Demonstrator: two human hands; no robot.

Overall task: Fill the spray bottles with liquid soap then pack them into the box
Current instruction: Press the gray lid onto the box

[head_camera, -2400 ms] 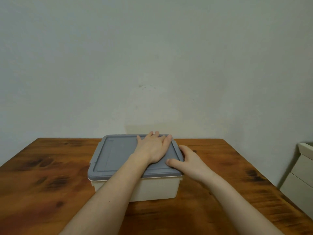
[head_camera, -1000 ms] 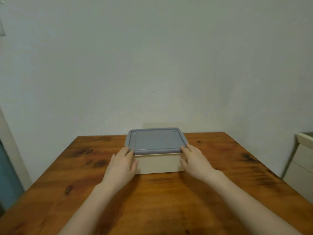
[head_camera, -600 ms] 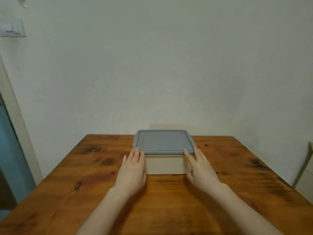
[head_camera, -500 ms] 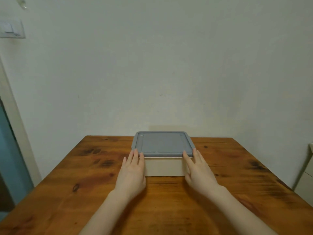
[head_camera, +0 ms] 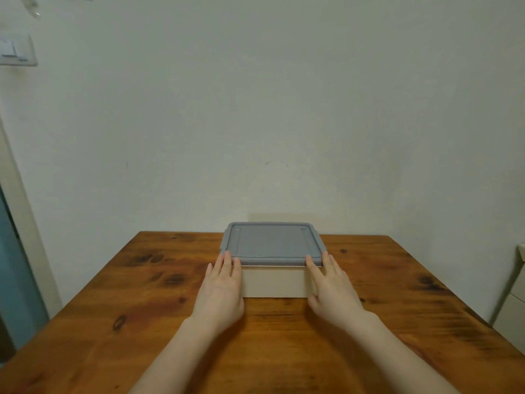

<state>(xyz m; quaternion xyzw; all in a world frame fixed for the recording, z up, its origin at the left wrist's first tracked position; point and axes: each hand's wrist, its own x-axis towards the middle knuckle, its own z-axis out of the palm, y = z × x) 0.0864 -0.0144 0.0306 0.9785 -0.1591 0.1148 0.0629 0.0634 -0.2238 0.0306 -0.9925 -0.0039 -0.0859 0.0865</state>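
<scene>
At the far middle of a wooden surface (head_camera: 113, 322), close to a plain pale wall (head_camera: 284, 109), we see one cream box (head_camera: 274, 281) with straight sides. One grey lid (head_camera: 271, 243) lies flat on top of it and covers it fully, so we cannot see inside.

We see two bare hands, reaching in from the bottom edge, one at each near corner of the box. The left hand (head_camera: 220, 294) lies palm down beside the box's left near corner, its fingers straight and held close together, and the fingertips touch the near rim of the lid. The right hand (head_camera: 332, 288) mirrors it at the right near corner, with fingers straight and slightly fanned, fingertips at the lid's rim and the thumb held out towards the box's front wall. Neither hand curls around anything. We cannot tell whether the palms rest on the surface or hover just above it.

High on the wall at the left is one white switch plate (head_camera: 14, 49). Below it, one pale door frame (head_camera: 25, 223) runs down the left edge. At the right edge, beside the surface, stands one white cabinet (head_camera: 511, 308), only partly in view.
</scene>
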